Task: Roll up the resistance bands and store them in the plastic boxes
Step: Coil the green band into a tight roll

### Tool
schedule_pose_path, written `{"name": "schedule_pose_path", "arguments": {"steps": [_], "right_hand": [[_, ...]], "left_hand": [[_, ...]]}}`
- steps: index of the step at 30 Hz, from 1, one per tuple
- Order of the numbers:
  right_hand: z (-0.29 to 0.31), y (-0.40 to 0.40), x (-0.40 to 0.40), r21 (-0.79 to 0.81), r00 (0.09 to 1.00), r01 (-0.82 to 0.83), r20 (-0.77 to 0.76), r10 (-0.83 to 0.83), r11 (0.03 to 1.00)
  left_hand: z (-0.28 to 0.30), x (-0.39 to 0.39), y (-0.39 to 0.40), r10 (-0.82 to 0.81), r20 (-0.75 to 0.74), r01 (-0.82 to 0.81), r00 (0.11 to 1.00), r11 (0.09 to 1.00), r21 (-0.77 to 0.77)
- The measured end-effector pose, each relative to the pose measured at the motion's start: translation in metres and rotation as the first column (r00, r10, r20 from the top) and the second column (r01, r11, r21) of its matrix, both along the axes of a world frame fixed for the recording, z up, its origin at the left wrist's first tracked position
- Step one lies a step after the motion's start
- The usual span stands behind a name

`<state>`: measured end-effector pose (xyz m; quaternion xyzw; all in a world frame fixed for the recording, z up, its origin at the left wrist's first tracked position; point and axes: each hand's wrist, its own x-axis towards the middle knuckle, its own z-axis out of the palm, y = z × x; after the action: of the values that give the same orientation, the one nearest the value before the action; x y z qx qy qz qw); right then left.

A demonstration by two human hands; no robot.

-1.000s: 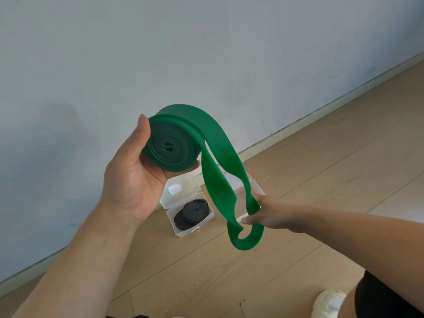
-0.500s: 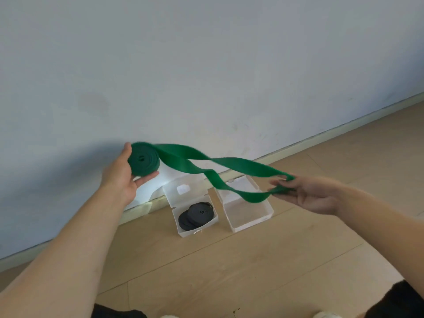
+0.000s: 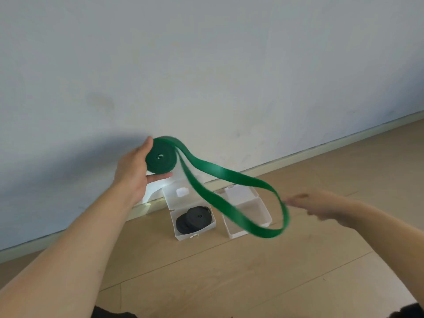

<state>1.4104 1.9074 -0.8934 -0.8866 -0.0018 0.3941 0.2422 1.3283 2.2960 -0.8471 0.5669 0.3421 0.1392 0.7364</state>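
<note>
Gripping the green roll (image 3: 160,159) in the left hand (image 3: 133,171), thumb on top, fingers beneath, up near the wall. Trailing a loose loop (image 3: 252,196) over the empty box (image 3: 246,213); black bands (image 3: 193,220) already filling the other. Blurring at the loop's end, right hand (image 3: 321,207), grip unreadable. Needing steady tension and flat, untwisted winding.

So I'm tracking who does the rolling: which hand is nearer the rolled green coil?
Left. The left hand holds the rolled green coil between thumb and fingers. The right hand, blurred, is off to the right by the band's loose loop.
</note>
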Motion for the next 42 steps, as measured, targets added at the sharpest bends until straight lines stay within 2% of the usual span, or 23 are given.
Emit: {"name": "schedule_pose_path", "arguments": {"steps": [1, 3, 7, 12, 15, 19, 21, 23, 25, 27, 31, 35, 39, 42], "right_hand": [[-0.005, 0.001, 0.0, -0.166, 0.989, -0.077, 0.115, 0.097, 0.983], [-0.006, 0.008, -0.002, -0.248, 0.954, -0.145, 0.223, 0.202, 0.958], [0.011, 0.04, -0.018, 0.013, 0.916, -0.259, 0.322, 0.241, 0.966], [0.026, 0.075, -0.041, 0.368, 0.9, -0.356, 0.384, 0.208, 0.859], [0.03, 0.084, -0.045, 0.432, 0.899, -0.389, 0.369, 0.234, 0.814], [0.029, 0.089, -0.048, 0.393, 0.906, -0.357, 0.367, 0.211, 0.848], [0.03, 0.087, -0.045, 0.468, 0.931, -0.314, 0.324, 0.17, 0.826], [0.033, 0.083, -0.042, 0.523, 0.944, -0.329, 0.212, 0.254, 0.787], [0.032, 0.079, -0.043, 0.514, 0.924, -0.355, 0.064, 0.378, 0.781], [0.023, 0.076, -0.046, 0.47, 0.918, -0.351, 0.003, 0.397, 0.81], [0.005, 0.071, -0.043, 0.481, 0.973, -0.141, -0.092, 0.21, 0.865], [-0.012, 0.066, -0.026, 0.415, 0.993, 0.113, -0.061, -0.097, 0.903], [-0.02, 0.065, -0.027, 0.459, 0.968, 0.249, -0.136, -0.21, 0.852], [-0.021, 0.061, -0.034, 0.561, 0.925, 0.354, -0.329, -0.192, 0.748]], "left_hand": [[0.004, 0.0, -0.007, -0.049, 0.012, 0.048, 0.999, 0.996, 0.081], [0.012, -0.003, -0.026, -0.176, 0.011, 0.168, 0.984, 0.952, 0.257], [0.018, -0.011, -0.06, -0.389, -0.035, 0.355, 0.921, 0.795, 0.491], [0.03, -0.018, -0.077, -0.489, -0.045, 0.427, 0.871, 0.709, 0.561], [0.037, -0.021, -0.079, -0.552, 0.048, 0.464, 0.833, 0.742, 0.483], [0.046, -0.023, -0.08, -0.504, 0.22, 0.43, 0.835, 0.848, 0.309], [0.051, -0.025, -0.08, -0.441, 0.275, 0.393, 0.854, 0.894, 0.214], [0.055, -0.024, -0.079, -0.356, 0.279, 0.33, 0.892, 0.934, 0.136], [0.058, -0.022, -0.071, -0.217, 0.275, 0.218, 0.937, 0.976, 0.026], [0.059, -0.019, -0.06, -0.087, 0.267, 0.105, 0.96, 0.993, -0.057], [0.058, -0.016, -0.045, 0.017, 0.257, 0.009, 0.966, 0.995, -0.1], [0.054, -0.016, -0.044, 0.04, 0.237, -0.013, 0.971, 0.994, -0.113], [0.051, -0.015, -0.046, 0.05, 0.242, -0.014, 0.969, 0.989, -0.145], [0.05, -0.013, -0.037, 0.121, 0.232, -0.077, 0.965, 0.979, -0.188]]}}
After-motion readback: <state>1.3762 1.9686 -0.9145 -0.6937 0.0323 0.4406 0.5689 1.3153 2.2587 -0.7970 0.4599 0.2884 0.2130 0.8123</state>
